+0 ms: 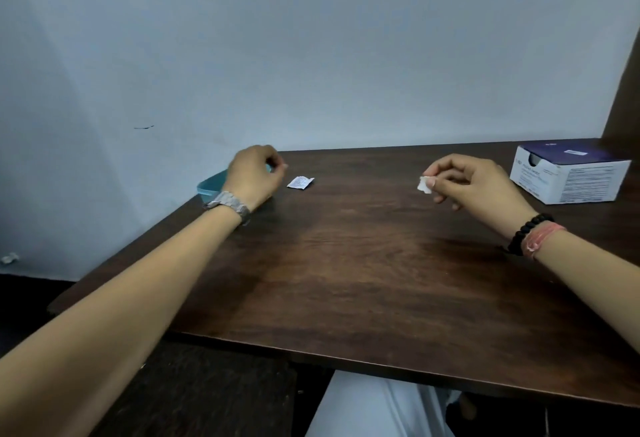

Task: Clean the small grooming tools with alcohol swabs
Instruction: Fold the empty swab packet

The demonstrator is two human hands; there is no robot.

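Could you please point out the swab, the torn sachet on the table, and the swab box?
swab (424,185): head view, white pad's middle.
torn sachet (300,182): head view, its printed face.
swab box (585,180): head view, white front side.

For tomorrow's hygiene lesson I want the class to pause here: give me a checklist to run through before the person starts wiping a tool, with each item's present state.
1. Swab out and in hand: ok. The right hand pinches a small white swab.
2. Tool ready in the left hand: cannot tell. Its fingers are curled, but what they hold is too small to make out.
3. Wrapper out of the way: ok. The torn wrapper lies flat on the table, between the hands.
4. More swabs at hand: ok. The swab box stands at the far right.
5. Teal container reachable: ok, behind the left hand; contents hidden.
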